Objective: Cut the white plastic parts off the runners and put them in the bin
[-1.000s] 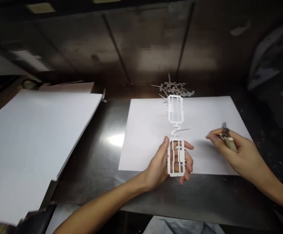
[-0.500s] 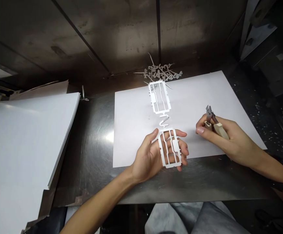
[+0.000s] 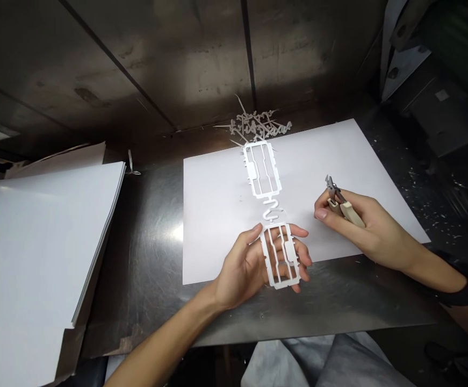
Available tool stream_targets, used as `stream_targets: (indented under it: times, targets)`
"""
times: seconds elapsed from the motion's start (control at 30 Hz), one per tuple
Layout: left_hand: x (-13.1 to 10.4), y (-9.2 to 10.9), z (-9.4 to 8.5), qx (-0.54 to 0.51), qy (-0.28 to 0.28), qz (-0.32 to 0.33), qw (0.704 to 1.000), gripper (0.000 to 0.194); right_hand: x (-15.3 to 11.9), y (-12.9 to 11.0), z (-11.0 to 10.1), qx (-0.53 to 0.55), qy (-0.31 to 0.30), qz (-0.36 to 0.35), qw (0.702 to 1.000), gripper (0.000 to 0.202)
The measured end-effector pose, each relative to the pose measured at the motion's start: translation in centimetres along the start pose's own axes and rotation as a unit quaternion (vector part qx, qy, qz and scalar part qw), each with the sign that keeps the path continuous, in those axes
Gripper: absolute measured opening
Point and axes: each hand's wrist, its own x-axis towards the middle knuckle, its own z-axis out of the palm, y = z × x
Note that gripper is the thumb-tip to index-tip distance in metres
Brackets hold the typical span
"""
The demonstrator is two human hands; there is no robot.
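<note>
White plastic, two parts in one strip: upper frame point(image 3: 252, 171) and lower frame point(image 3: 289, 250), with a zigzag link point(image 3: 275, 204) between. Location: raised in front of the paper point(image 3: 213, 220), in the left hand point(image 3: 242, 269).

Left fingers point(image 3: 304, 255) grasp the lower frame; thumb at its left rim, the others behind, visible through the slots. Holding one end presumably leaves the link and upper frame exposed. Whether the upper frame's far edge touches the scraps point(image 3: 258, 126) beyond it: cannot tell.

Left pose: palm turned up, fingers loosely curled, forearm slanting in from the bottom edge.

Right fingers grasp the cutters point(image 3: 352, 214); tips point up and away, handles spread inside the fist. Right hand point(image 3: 373, 228) is above the right part of the paper, apart from the strip. Likely reason: tool at the ready without crowding the strip. Forearm enters from the right; dark band point(image 3: 465, 279) at the wrist.

Paper lies flat on the metal desk point(image 3: 149, 242), probably as a clean, pale work surface. Scraps heaped along its far edge, near the wall point(image 3: 201, 70), seemingly to keep them out of the way.
</note>
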Motion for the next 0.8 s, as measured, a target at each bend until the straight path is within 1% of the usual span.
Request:
stream_targets:
  times: [0.17, 0.27, 0.43, 0.57, 0.7, 0.8]
  targets:
    - [0.0, -0.3, -0.2, 0.022, -0.002, -0.008, 1.0, 0.07, 0.0, 0.0, 0.1, 0.015, -0.002, -0.002, 1.0, 0.028]
    - [-0.2, -0.6, -0.3, 0.035, -0.005, -0.018, 0.999, 0.073, -0.1, -0.1, 0.3, 0.026, -0.003, 0.006, 1.0, 0.029]
    - [-0.4, -1.2, -0.5, 0.052, -0.003, -0.019, 0.998, 0.083, -0.2, -0.3, 0.5, 0.042, 0.037, -0.005, 0.998, 0.034]
    - [-0.4, -1.2, -0.3, 0.071, 0.008, -0.022, 0.997, 0.084, -0.3, -0.4, 0.5, 0.056, 0.058, -0.007, 0.997, 0.036]
    - [-0.4, -1.2, -0.2, 0.085, 0.014, -0.024, 0.996, 0.083, -0.3, -0.5, 0.6, 0.065, 0.063, -0.001, 0.996, 0.039]
    - [-0.3, -1.2, -0.2, 0.082, 0.014, -0.023, 0.996, 0.083, -0.4, -0.5, 0.8, 0.075, 0.056, -0.007, 0.996, 0.036]
